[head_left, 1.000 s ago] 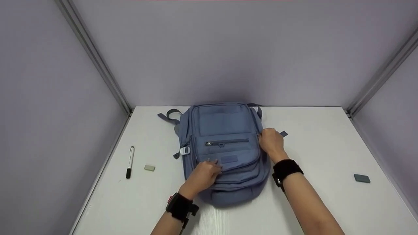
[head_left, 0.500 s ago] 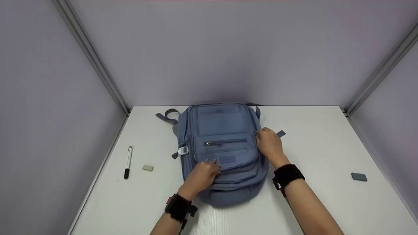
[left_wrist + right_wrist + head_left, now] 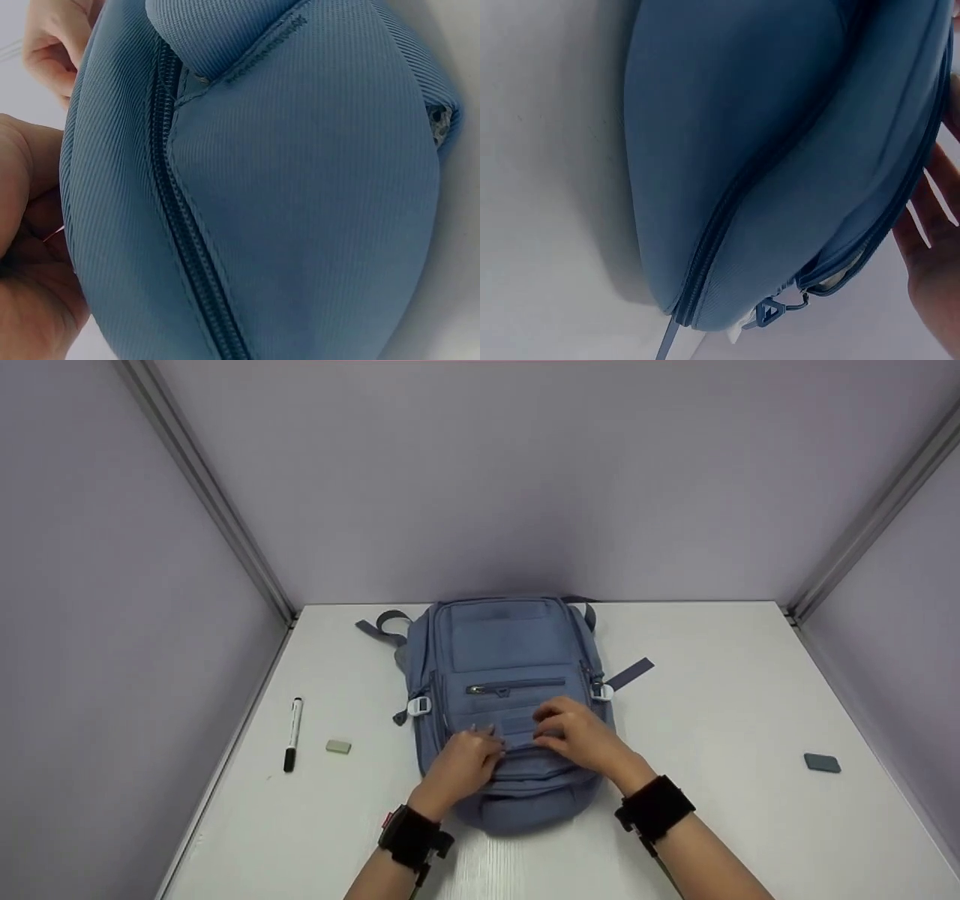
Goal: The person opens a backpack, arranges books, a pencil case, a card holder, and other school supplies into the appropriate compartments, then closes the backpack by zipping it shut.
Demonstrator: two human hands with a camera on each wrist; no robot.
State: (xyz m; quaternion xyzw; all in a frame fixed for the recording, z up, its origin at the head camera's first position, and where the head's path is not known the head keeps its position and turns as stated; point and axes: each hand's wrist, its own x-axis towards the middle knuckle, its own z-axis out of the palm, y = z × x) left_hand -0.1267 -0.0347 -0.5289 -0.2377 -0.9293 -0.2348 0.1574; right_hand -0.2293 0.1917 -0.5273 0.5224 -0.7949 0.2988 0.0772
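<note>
A blue backpack [image 3: 495, 645] lies on the table with its front upward and its base toward me. My left hand [image 3: 463, 761] grips the lower left part of the front pocket, fingers bent over the fabric. In the left wrist view that hand [image 3: 34, 247] shows beside the bag's edge, its fingertips partly hidden. My right hand [image 3: 581, 735] hovers at or touches the front near the label patch, fingers loosely curved. The right wrist view shows its fingers spread beside the pocket edge, and a zip pull [image 3: 769, 311] hanging free at the bag's side. Whether this hand touches the fabric I cannot tell.
On the left of the table [image 3: 712, 697] lie a white marker [image 3: 293, 735] with a black cap and a pale green eraser [image 3: 338, 747]. A dark teal eraser [image 3: 822, 763] lies far right. Strap ends [image 3: 631, 673] stick out beside the bag. Walls stand behind and at both sides.
My right hand has let go at the backpack's right side and moved left and toward me over the front pocket, uncovering the right white buckle. My left hand keeps its place.
</note>
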